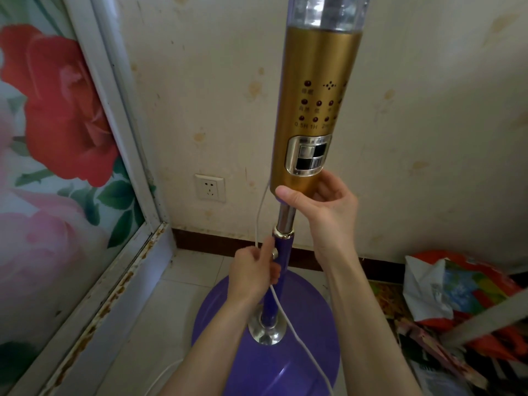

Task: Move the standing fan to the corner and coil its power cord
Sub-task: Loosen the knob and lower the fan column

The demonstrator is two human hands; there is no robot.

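Note:
The standing fan [315,90] stands upright in the room's corner, with a gold control column, a chrome and purple pole, and a round purple base [228,352] on the tiled floor. My right hand [323,201] grips the bottom of the gold column. My left hand [254,270] holds the thin white power cord [261,215] beside the purple pole. The cord runs up behind the column and down across the base towards me. The fan's head is out of view above.
A white wall socket [210,187] sits low on the stained wall left of the pole. A floral glass door [57,155] with a rusty white frame closes the left side. Colourful bags and papers [457,307] are piled on the floor at right.

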